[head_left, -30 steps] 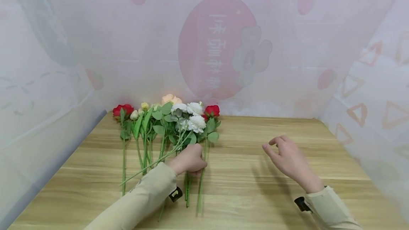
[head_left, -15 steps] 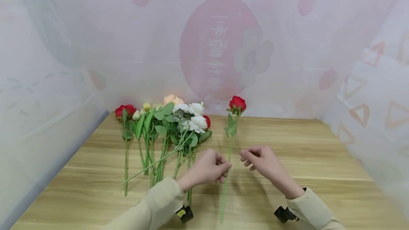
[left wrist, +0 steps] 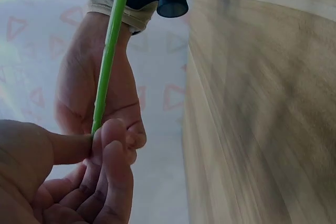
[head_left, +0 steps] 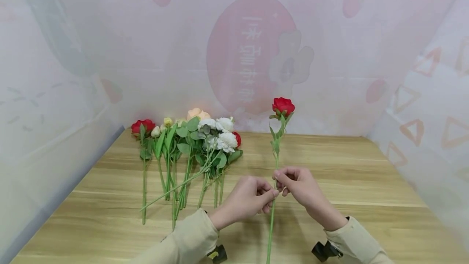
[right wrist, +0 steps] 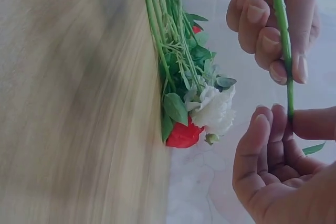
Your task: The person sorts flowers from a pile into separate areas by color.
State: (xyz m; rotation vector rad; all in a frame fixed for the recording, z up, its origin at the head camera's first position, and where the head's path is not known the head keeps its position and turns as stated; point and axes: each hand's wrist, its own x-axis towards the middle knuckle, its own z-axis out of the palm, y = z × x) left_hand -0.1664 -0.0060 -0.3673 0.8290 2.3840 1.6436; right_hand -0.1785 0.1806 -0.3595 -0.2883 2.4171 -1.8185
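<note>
At the far left of the table (head_left: 348, 166), a red flower (head_left: 143, 127) lies on its straight stem, then come pale yellow buds (head_left: 167, 122), a peach flower (head_left: 198, 113) and a cluster of white flowers (head_left: 226, 142), with a bit of red bloom (head_left: 238, 139) peeking out behind. Moving right, here's the left hand (head_left: 246, 199), well apart from the flower heads, thumb and curled fingers pinching the green stem (head_left: 271, 231) of a single rose (head_left: 283, 106). That rose is up off the table, tilted slightly, red head at the top, right of the pile. And here's the change: the right hand (head_left: 300, 186), apart from the stem half a second ago, has now come in just above the left, thumb and fingertips nipping the stem too. So one flower is out of the heap and, I'd judge, steadier with two grips. Harder to make out: the stem's foot is cut off at the bottom edge, the left sleeve covers some pile stems, and the leaves overlap too much to count flowers.
</note>
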